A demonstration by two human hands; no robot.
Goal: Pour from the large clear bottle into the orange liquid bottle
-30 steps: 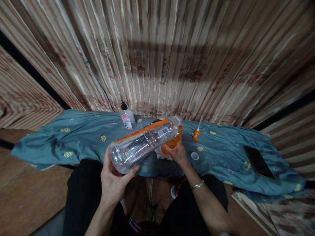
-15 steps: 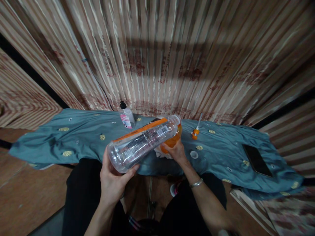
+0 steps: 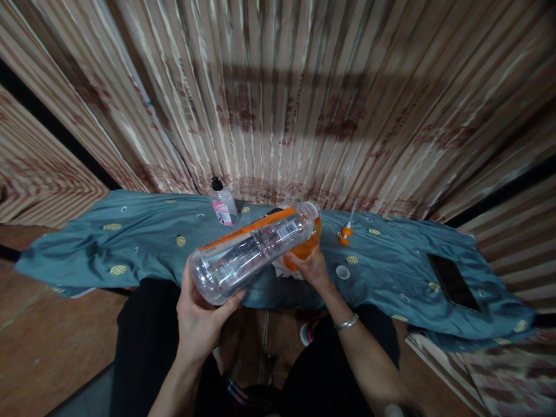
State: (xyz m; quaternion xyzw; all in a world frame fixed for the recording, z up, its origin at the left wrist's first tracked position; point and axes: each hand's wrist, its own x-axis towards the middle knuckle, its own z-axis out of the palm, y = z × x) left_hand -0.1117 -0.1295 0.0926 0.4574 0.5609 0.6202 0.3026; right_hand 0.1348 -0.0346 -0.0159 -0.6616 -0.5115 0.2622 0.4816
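My left hand (image 3: 202,321) is wrapped round the base of a large clear bottle (image 3: 256,249) with an orange-edged label. The bottle is tilted, its neck up to the right, over the top of an orange bottle (image 3: 304,248). My right hand (image 3: 310,267) grips that orange bottle, which is partly hidden behind the clear one. Whether liquid runs between the two cannot be made out. Under the orange bottle lies something white and crumpled (image 3: 290,272). To the right are an orange pump top (image 3: 345,234) with a pale tube and a small round translucent cap (image 3: 343,272).
A pump bottle with a black top and pink label (image 3: 223,207) stands at the back left of the teal cloth (image 3: 152,223). A dark phone (image 3: 454,282) lies at the right. Striped curtains (image 3: 278,104) hang behind the table.
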